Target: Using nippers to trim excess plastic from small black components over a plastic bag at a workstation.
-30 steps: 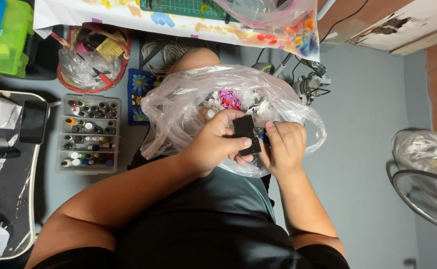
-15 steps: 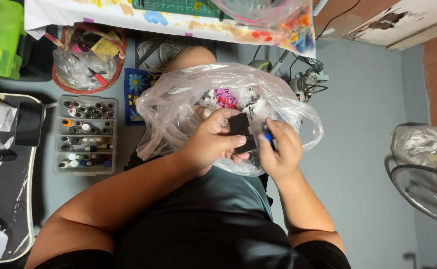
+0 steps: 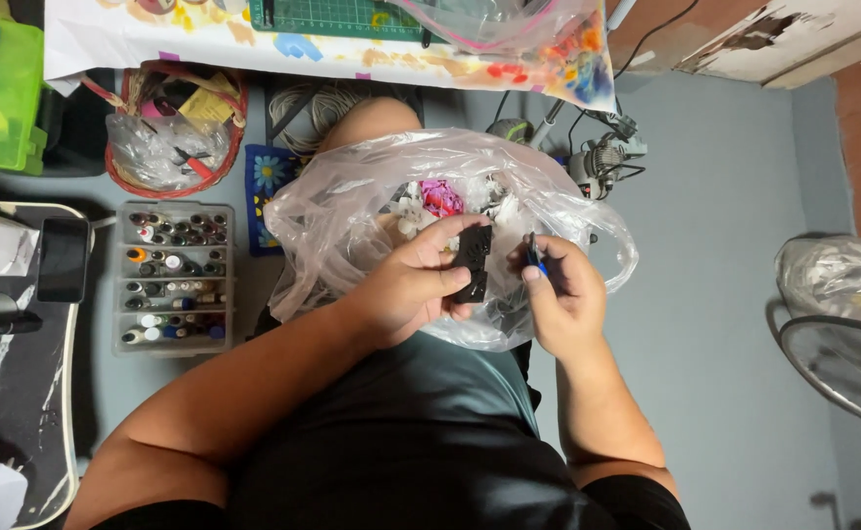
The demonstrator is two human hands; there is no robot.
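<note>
We're pinching a small black plastic part (image 3: 473, 263) in our left hand (image 3: 413, 287), fingers closed around it, while our right hand (image 3: 560, 294) is gripping a thin blue-tipped tool (image 3: 534, 253) just beside it. Both are hovering over the clear plastic bag (image 3: 352, 211) of bits on our lap, and a compartment box of small bottles (image 3: 173, 278) is sitting on the floor off to the left.

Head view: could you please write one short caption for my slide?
Left hand holds a small black part, right hand pinches a thin tool, over a clear plastic bag.
</note>
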